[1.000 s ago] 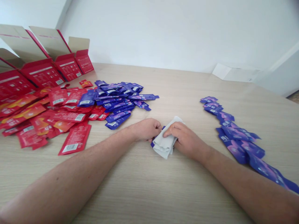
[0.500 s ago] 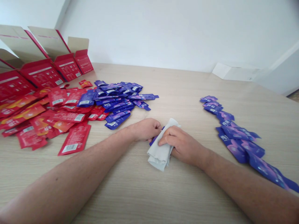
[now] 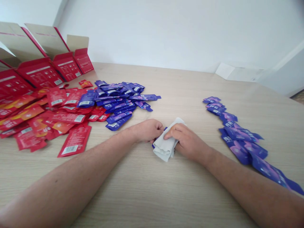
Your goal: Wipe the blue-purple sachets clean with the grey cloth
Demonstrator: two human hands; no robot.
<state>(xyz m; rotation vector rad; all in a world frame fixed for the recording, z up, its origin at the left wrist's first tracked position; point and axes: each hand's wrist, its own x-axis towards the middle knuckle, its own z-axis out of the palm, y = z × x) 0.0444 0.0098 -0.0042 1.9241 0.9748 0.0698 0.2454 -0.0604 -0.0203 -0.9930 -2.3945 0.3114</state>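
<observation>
Near the middle of the table, my left hand (image 3: 152, 130) is closed, pinching the edge of a purple sachet (image 3: 165, 128). Most of that sachet is hidden under a folded white cloth (image 3: 163, 146). My right hand (image 3: 188, 141) grips the cloth, thumb and fingers pressed together on it, over the sachet. A heap of purple sachets (image 3: 120, 103) lies beyond my left hand. To the right of my right hand, more purple sachets (image 3: 242, 150) lie overlapping in a slanting row.
Many red sachets (image 3: 74, 139) are spread over the left of the table (image 3: 142, 196), some touching the purple heap. Behind them stand several red boxes (image 3: 40, 74) with raised flaps. A white box-like object (image 3: 237, 72) sits at the back right, by the wall.
My right hand has shifted the cloth slightly up and to the right, so it covers the sachet a little differently. My left hand keeps its pinch in nearly the same spot.
</observation>
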